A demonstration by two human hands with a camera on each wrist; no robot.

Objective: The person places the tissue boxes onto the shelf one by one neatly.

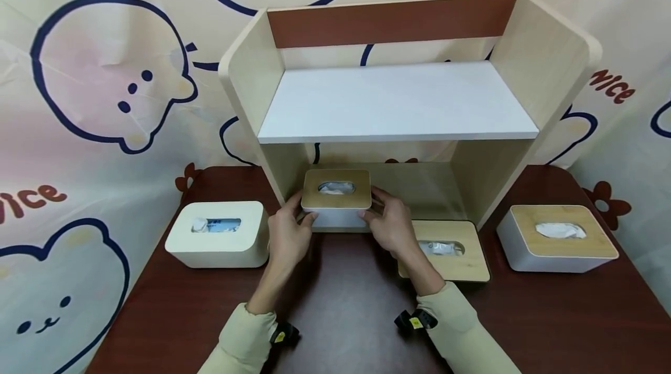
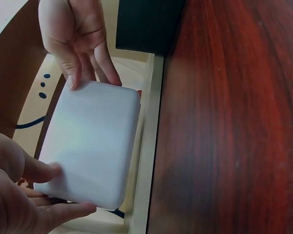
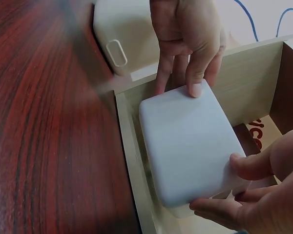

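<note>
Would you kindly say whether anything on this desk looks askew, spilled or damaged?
Nothing stands out: the held white rectangular tissue box with tan wooden lid looks level, the cream wooden shelf stands upright, and no spill or damage shows.

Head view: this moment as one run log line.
left hand: grips tan-lidded white rectangular tissue box; right hand: grips opposite side; box: at front of pale wooden shelf unit's lower compartment; shelf contact: unclear

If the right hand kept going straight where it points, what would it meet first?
The tan-lidded tissue box, which the right hand grips at its side. Beyond that, probably the shelf's left side panel, though depth is hard to judge from the head view.
</note>
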